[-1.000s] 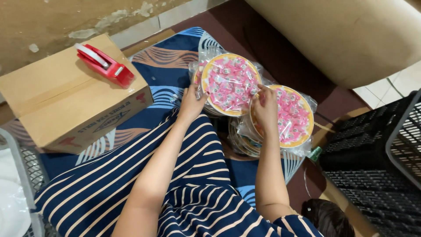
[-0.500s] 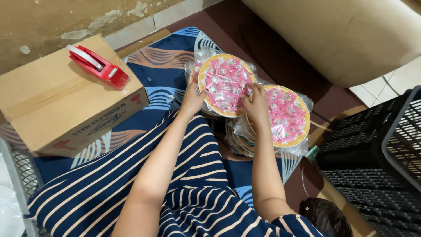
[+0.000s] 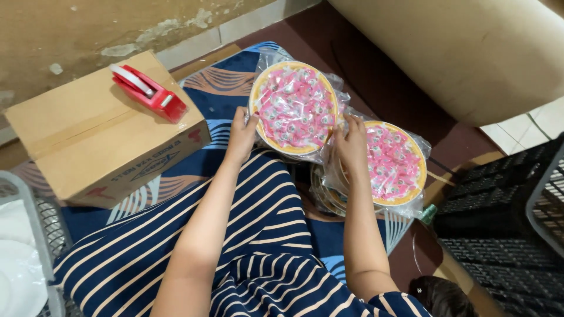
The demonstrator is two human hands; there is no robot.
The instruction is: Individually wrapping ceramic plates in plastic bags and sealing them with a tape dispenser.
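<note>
We sit on a blue patterned mat (image 3: 223, 111) with our striped dress (image 3: 194, 246) over our lap, and both hands work at two round bagged packs of pink sweets. Our left hand (image 3: 242, 136) grips the left edge of the upper round pack (image 3: 294, 107), fingers (image 3: 239, 115) curled on its yellow rim, holding it tilted up toward us. Our right hand (image 3: 351, 147) clasps the left edge of the second round pack (image 3: 392, 161), which lies just right of the first and partly under it, fingers spread over the clear plastic. Beneath this pack we see a stack of more such packs (image 3: 324, 196). To our left stands a closed cardboard box (image 3: 100, 138) with a red tape dispenser (image 3: 150, 93) resting on top. A black plastic crate (image 3: 505, 235) sits at our right, and a grey basket (image 3: 35, 240) at the far left
</note>
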